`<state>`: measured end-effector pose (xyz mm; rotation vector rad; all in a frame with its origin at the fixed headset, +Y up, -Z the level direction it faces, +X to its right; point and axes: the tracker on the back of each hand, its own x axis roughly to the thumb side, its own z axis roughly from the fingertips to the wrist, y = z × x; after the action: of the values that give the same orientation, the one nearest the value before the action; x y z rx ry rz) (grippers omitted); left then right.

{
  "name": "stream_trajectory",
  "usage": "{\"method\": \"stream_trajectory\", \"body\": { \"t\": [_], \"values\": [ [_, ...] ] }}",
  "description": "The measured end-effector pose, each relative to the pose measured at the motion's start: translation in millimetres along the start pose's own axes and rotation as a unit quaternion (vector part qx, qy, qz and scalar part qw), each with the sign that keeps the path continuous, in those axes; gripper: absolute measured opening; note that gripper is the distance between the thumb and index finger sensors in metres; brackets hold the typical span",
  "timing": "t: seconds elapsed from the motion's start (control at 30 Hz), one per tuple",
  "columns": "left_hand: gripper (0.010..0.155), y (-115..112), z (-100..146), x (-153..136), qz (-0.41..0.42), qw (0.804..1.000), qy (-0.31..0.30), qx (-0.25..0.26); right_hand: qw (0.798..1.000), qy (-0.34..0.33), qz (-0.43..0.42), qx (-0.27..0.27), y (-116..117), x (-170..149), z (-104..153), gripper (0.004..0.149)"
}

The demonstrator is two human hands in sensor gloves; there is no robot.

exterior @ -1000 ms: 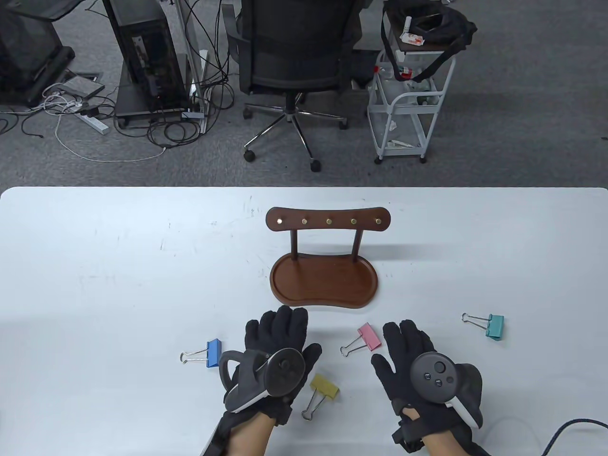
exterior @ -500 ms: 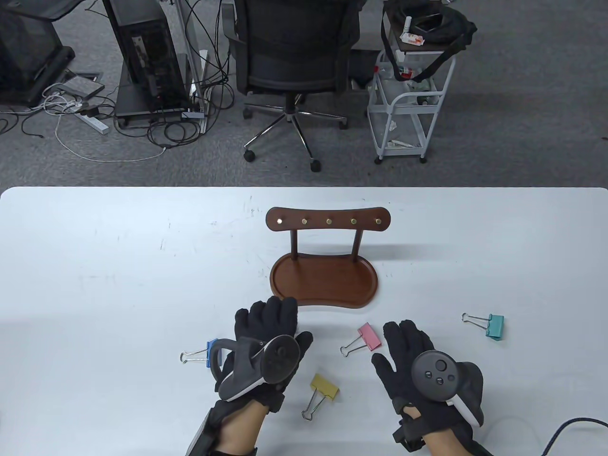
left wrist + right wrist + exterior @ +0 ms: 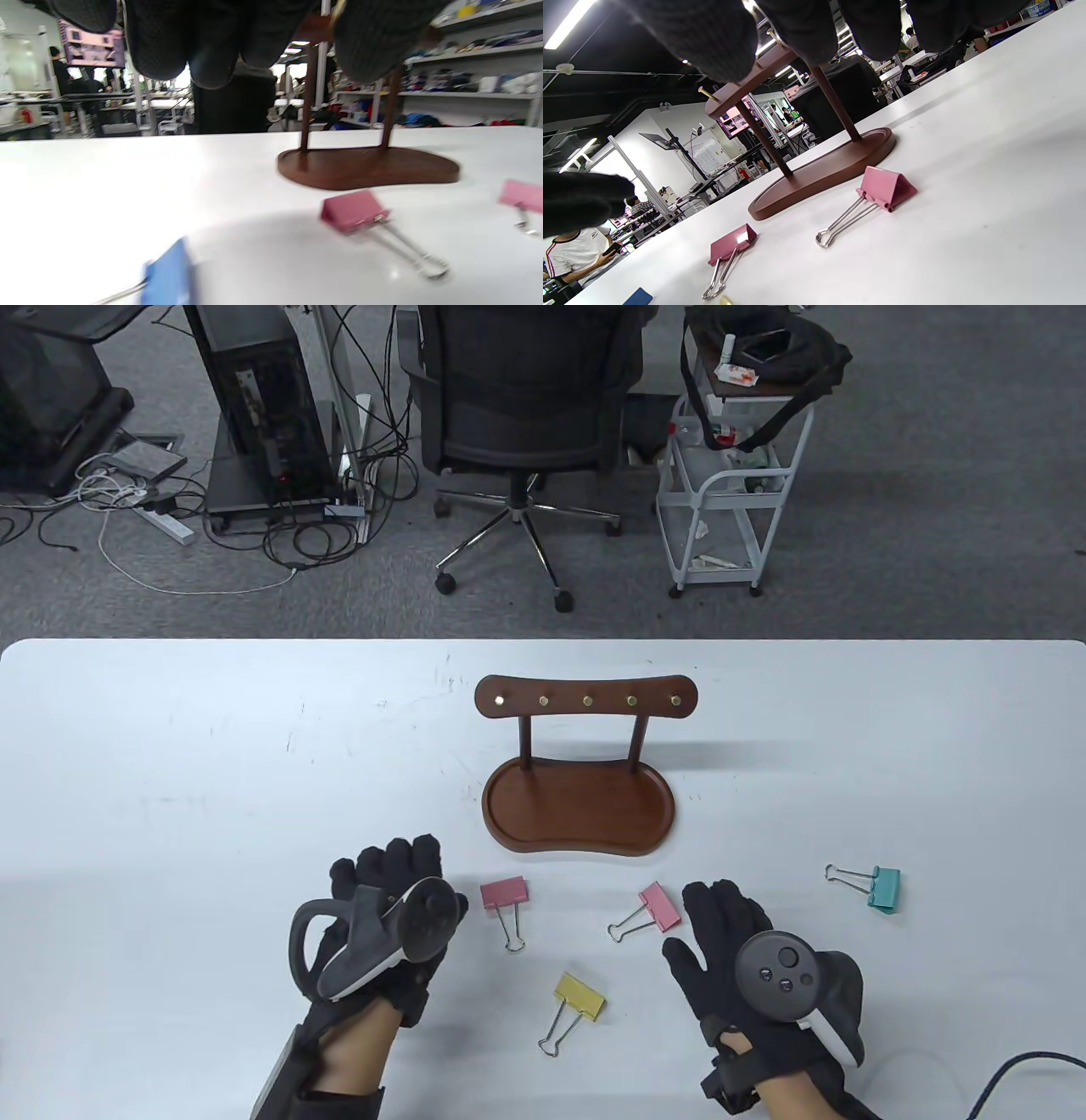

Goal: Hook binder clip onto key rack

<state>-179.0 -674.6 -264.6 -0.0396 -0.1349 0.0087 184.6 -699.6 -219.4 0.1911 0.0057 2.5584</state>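
1. No clip is held yet. The left hand (image 3: 386, 920) hovers over the blue clip (image 3: 167, 271), which is hidden under it in the table view and seen only blurred in the left wrist view. Its fingers appear curled, but whether they touch the clip cannot be told.
2. The right hand (image 3: 747, 959) lies spread and flat on the table (image 3: 170, 780), holding nothing, just beside the pink clip (image 3: 649, 909).
3. The rack (image 3: 584, 768) stands mid-table, well apart from both hands. None of its five brass pegs (image 3: 587, 700) carries a clip.
4. The step in hand is judged to be the pick-up of the blue clip. It is best gripped by its coloured body, so that the wire loop is left free for a peg.
5. The loop should then be brought level with a peg tip, slid over it and released only once it hangs.
6. A second pink clip (image 3: 505, 903), a yellow clip (image 3: 577, 999) and a teal clip (image 3: 872, 885) lie near and should not be knocked.
7. The blue clip's wire handles are cut off at the wrist view's bottom edge, so their pose cannot be made out.
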Motion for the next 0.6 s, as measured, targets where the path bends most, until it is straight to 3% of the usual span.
{"method": "stream_trajectory", "body": {
  "t": [0.2,0.43,0.6],
  "values": [
    [0.079,-24,4,-37,0.009,0.998,0.046,-0.043,1.000,-0.001,-0.005,0.003,0,0,0,0.073],
    [0.084,-53,6,-61,0.027,0.994,-0.029,-0.100,1.000,0.001,-0.010,0.009,1,0,0,0.073],
    [0.089,-63,8,-65,0.007,0.992,-0.055,-0.110,1.000,0.001,-0.010,0.013,2,1,-1,0.073]
  ]
}}
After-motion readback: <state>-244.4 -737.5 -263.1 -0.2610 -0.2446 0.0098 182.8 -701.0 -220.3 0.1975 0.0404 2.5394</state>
